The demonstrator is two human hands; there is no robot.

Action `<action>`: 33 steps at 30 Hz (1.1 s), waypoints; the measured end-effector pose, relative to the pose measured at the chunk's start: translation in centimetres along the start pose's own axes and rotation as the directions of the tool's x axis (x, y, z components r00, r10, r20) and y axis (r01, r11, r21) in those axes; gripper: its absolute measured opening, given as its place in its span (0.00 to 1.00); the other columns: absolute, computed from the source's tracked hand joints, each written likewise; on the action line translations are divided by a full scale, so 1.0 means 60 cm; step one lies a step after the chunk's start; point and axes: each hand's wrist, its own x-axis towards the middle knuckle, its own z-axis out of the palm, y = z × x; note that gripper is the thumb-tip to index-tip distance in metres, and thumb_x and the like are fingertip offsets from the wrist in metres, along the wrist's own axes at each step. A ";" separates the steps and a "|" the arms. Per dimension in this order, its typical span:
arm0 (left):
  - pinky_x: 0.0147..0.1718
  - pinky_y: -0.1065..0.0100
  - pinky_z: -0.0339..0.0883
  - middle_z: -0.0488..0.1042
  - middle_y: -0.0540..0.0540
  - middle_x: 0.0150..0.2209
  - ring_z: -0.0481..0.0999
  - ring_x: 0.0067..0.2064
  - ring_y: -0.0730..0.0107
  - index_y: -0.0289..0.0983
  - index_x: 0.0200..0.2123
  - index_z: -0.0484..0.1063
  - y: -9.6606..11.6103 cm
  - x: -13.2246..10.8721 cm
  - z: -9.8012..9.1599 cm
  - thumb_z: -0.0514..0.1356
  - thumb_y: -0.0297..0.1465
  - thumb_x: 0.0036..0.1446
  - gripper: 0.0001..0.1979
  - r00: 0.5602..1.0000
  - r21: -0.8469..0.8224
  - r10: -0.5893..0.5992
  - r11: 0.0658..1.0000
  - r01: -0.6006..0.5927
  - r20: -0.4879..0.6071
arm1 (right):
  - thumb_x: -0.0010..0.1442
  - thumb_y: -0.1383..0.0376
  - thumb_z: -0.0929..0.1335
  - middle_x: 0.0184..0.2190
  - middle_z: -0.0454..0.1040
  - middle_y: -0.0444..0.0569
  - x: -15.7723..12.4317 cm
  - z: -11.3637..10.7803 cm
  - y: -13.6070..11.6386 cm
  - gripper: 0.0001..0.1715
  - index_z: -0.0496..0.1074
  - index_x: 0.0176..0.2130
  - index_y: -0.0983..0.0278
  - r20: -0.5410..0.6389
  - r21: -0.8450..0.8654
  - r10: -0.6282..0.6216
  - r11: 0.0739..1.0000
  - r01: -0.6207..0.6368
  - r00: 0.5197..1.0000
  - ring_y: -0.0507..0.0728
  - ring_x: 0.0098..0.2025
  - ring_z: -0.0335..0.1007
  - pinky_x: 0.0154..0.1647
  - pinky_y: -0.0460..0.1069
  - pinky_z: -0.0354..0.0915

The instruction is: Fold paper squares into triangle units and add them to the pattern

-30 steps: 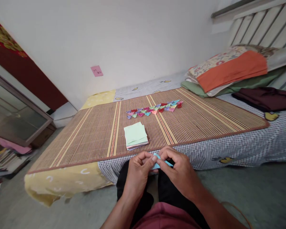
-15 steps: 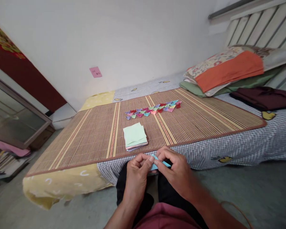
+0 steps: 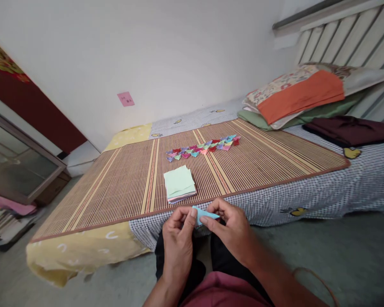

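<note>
A light blue piece of folded paper (image 3: 201,215) is held between both hands, just off the bed's front edge, its pointed end toward the right. My left hand (image 3: 180,230) pinches its left end between thumb and fingers. With thumb and forefinger, my right hand (image 3: 229,224) grips the pointed side. Beyond the hands lies a stack of square paper sheets (image 3: 179,183), pale green on top with other colours beneath. Farther back, small folded paper pieces (image 3: 204,149) in many colours lie in rows on the striped mat (image 3: 124,183).
Pillows (image 3: 302,100) with an orange band are piled at the right, beside a folded dark maroon cloth (image 3: 352,130). A pink paper (image 3: 126,99) is on the wall. At the left stands a glass-fronted cabinet (image 3: 16,157). A cord (image 3: 313,277) lies on the floor.
Both hands have shifted slightly left with the blue paper. Its face has turned so more of it shows, and the right thumb now lies along it. The view has shifted slightly.
</note>
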 end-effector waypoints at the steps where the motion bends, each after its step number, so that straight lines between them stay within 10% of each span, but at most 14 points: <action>1: 0.36 0.71 0.66 0.75 0.50 0.28 0.71 0.32 0.70 0.36 0.31 0.77 0.001 -0.001 0.000 0.67 0.40 0.60 0.13 1.000 0.012 0.002 1.000 -0.002 -0.008 | 0.59 0.62 0.72 0.23 0.66 0.39 -0.001 0.000 0.001 0.10 0.68 0.30 0.62 0.009 0.015 0.015 1.000 -0.015 1.000 0.51 0.25 0.63 0.26 0.45 0.60; 22: 0.34 0.71 0.63 0.73 0.50 0.27 0.69 0.31 0.70 0.37 0.29 0.77 0.001 0.009 -0.005 0.68 0.41 0.58 0.14 0.998 0.050 0.008 0.999 -0.005 -0.066 | 0.64 0.59 0.70 0.27 0.77 0.45 -0.001 -0.020 0.012 0.11 0.76 0.33 0.64 0.156 0.192 0.036 0.979 -0.066 0.987 0.53 0.30 0.74 0.34 0.47 0.69; 33: 0.32 0.70 0.60 0.70 0.49 0.27 0.66 0.31 0.69 0.36 0.27 0.78 0.010 0.011 -0.011 0.68 0.38 0.58 0.13 0.987 0.137 0.005 0.990 -0.028 0.162 | 0.61 0.61 0.72 0.28 0.75 0.42 0.014 -0.043 -0.016 0.08 0.77 0.36 0.64 0.280 0.028 0.025 0.999 -0.034 0.960 0.53 0.32 0.70 0.34 0.46 0.65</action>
